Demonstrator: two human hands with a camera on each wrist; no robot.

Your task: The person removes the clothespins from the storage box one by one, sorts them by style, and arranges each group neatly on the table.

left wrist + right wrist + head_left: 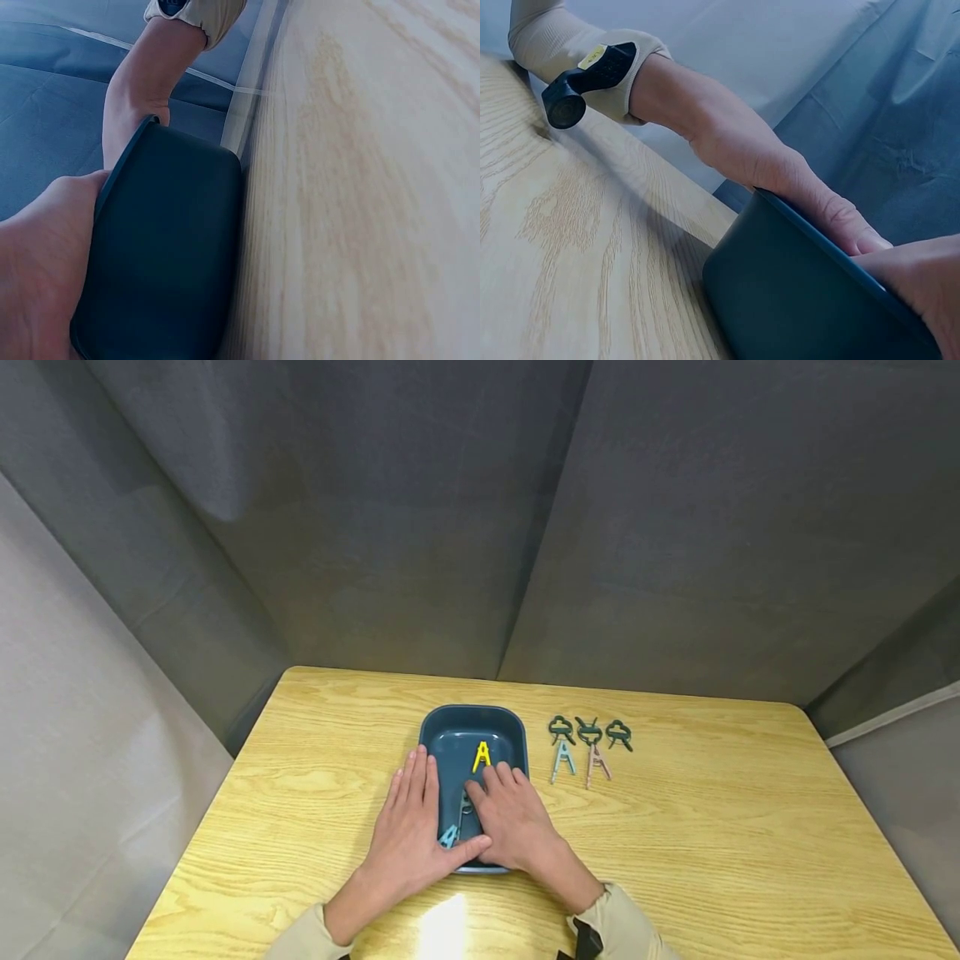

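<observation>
A dark blue-green plastic tray [474, 717] sits on the table with several clips inside. My left hand [408, 827] rests along its left rim, fingers straight and thumb reaching across the near end. My right hand [517, 822] comes over the right rim, its fingers bent down into the tray. A greyish-green clip [466, 803] lies by the right thumb; whether it is pinched is hidden. A yellow clothespin [482, 755] lies just beyond the right fingers. Near the left thumb is a light blue clothespin [448, 837]. Both wrist views show the tray's outer wall [165, 247].
Right of the tray, three dark green clips [589, 732] lie in a row. Below them are a pale blue clothespin [563, 760] and a pink clothespin [597, 765]. The wooden table [720, 827] meets grey curtains [390, 568] at the back.
</observation>
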